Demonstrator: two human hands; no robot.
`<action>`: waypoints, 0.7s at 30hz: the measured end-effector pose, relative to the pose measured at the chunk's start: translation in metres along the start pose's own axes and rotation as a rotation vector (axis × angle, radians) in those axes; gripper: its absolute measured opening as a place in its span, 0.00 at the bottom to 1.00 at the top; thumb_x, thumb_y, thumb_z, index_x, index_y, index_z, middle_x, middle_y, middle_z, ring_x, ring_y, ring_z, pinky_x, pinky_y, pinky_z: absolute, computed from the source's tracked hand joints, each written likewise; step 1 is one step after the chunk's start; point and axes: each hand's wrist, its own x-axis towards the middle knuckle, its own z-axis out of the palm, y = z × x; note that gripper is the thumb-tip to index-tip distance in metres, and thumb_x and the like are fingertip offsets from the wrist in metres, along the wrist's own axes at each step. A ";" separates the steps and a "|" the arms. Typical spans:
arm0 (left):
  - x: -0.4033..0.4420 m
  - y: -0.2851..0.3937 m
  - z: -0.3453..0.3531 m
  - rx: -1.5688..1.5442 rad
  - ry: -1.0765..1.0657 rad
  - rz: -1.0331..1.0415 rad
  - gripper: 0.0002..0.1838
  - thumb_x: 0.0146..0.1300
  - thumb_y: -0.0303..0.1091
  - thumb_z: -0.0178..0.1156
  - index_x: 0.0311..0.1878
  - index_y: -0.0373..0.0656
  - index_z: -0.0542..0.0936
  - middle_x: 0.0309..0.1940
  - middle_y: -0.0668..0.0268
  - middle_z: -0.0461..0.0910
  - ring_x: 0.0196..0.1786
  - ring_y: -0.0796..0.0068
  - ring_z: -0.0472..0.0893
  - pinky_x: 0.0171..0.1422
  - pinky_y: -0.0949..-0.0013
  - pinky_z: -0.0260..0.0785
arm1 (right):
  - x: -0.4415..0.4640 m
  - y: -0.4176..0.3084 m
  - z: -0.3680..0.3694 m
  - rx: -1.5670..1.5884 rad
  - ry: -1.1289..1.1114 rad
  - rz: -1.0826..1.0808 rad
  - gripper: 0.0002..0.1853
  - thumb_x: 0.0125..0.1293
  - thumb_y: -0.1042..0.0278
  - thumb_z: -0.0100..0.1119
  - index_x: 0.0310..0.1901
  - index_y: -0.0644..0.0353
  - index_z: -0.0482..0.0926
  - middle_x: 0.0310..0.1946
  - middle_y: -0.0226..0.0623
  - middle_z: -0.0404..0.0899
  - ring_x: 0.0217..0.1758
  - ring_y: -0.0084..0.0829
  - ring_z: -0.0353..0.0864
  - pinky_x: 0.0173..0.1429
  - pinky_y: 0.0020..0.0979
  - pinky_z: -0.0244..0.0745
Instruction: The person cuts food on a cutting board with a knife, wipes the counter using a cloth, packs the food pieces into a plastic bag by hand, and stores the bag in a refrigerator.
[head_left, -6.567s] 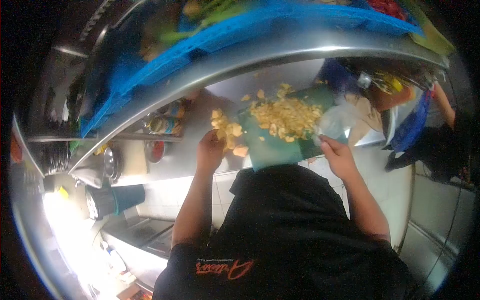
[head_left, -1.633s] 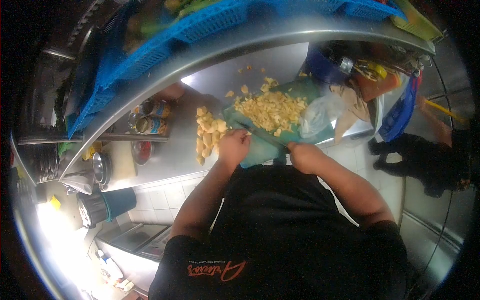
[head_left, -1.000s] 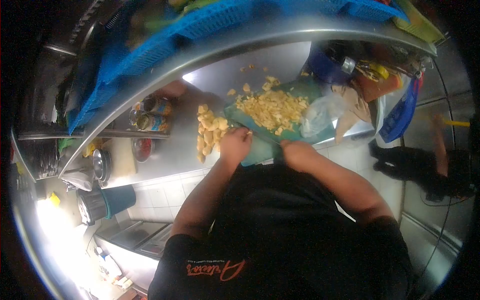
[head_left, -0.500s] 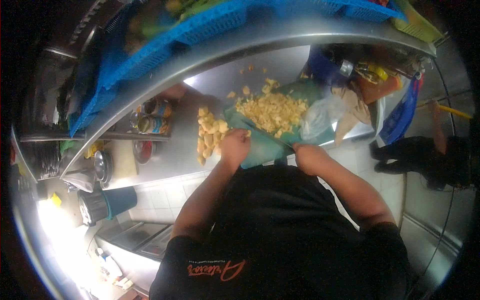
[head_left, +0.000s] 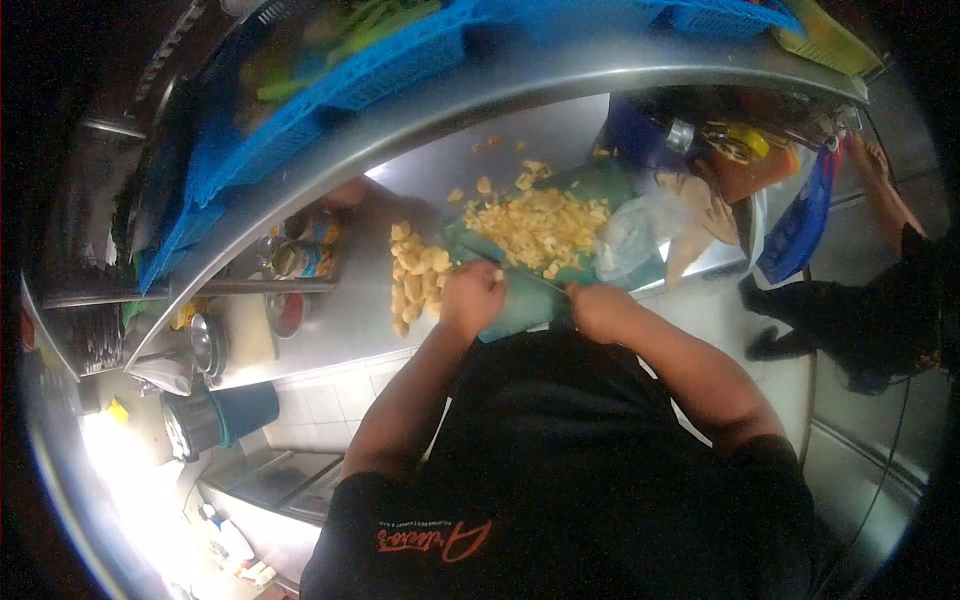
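A green cutting board (head_left: 520, 311) lies on the metal table at its front edge. On its far part is a heap of pale yellow chopped pieces (head_left: 540, 225). My right hand (head_left: 603, 312) is closed round the handle of a knife (head_left: 535, 281), whose blade points left over the board. At the board's left edge, my left hand (head_left: 473, 298) has its fingers pressed together on a small yellow piece (head_left: 498, 274), close to the blade. Left of that hand lie several larger yellow pieces (head_left: 411, 283). A clear plastic bag (head_left: 625, 243) rests at the board's right side.
A metal shelf (head_left: 600, 80) with blue baskets (head_left: 410, 65) spans above the table. Cans (head_left: 300, 262) and a metal bowl (head_left: 287, 313) stand to the left. At the right are a brown cloth (head_left: 688, 225), a blue bag (head_left: 803, 225) and another person (head_left: 850, 315).
Since the earliest frame, both hands have come together over the board, with a knife now in my right hand. Lately that hand and the knife shifted slightly left. The other person's arm moved up.
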 end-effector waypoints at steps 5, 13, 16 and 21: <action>0.000 0.002 -0.013 -0.067 0.021 0.128 0.10 0.56 0.32 0.65 0.41 0.42 0.84 0.39 0.55 0.83 0.43 0.50 0.83 0.51 0.54 0.76 | -0.006 0.009 0.004 0.096 0.042 -0.019 0.17 0.61 0.73 0.54 0.52 0.67 0.76 0.43 0.60 0.83 0.48 0.59 0.83 0.52 0.54 0.78; 0.004 0.002 -0.007 -0.087 -0.067 -0.018 0.10 0.58 0.34 0.66 0.41 0.42 0.85 0.37 0.56 0.83 0.41 0.51 0.83 0.49 0.54 0.77 | -0.009 0.002 0.002 0.072 -0.001 -0.012 0.17 0.62 0.73 0.53 0.52 0.67 0.76 0.43 0.58 0.83 0.50 0.58 0.83 0.53 0.53 0.78; 0.002 0.000 0.000 -0.054 -0.030 0.023 0.10 0.58 0.35 0.67 0.40 0.42 0.84 0.36 0.57 0.84 0.40 0.52 0.83 0.48 0.55 0.77 | 0.002 0.006 0.012 0.043 -0.016 -0.023 0.17 0.62 0.72 0.53 0.52 0.66 0.77 0.42 0.57 0.84 0.48 0.58 0.84 0.53 0.53 0.78; 0.004 -0.006 0.002 0.009 0.080 0.134 0.09 0.55 0.34 0.68 0.38 0.41 0.83 0.37 0.56 0.83 0.40 0.53 0.83 0.48 0.58 0.77 | 0.001 0.016 0.001 0.076 0.057 -0.033 0.15 0.66 0.67 0.54 0.51 0.63 0.74 0.38 0.59 0.82 0.44 0.60 0.82 0.48 0.56 0.74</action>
